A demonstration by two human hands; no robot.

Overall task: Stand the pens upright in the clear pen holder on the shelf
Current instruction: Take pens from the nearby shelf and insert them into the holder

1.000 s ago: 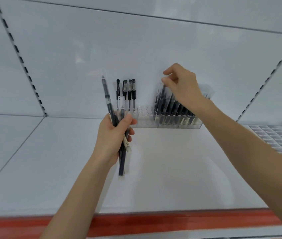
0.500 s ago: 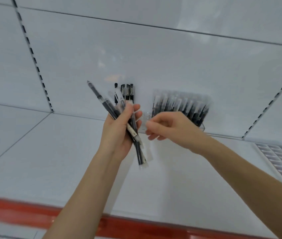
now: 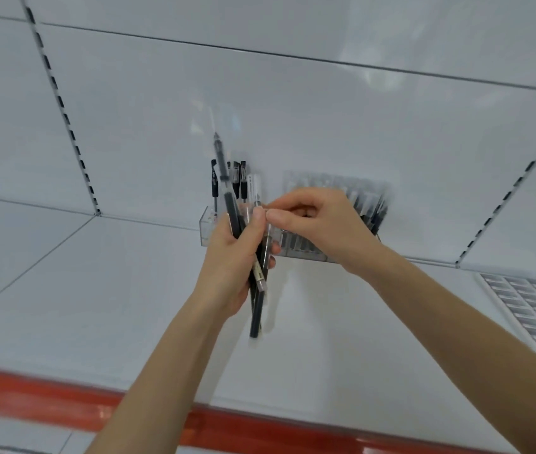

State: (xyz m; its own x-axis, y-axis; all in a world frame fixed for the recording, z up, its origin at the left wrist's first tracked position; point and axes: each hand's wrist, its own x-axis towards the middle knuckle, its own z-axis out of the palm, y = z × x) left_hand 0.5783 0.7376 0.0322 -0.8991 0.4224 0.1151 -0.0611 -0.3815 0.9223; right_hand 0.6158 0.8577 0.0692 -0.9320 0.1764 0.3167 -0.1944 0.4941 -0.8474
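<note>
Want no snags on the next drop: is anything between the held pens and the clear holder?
Nothing visible lies between the pens in the left hand and the clear holder. The right hand, pinching one pen, hides the holder's middle, so that part cannot be checked.

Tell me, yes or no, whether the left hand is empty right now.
No, the left hand grips several pens in its fist, their ends sticking out above and below it.
</note>
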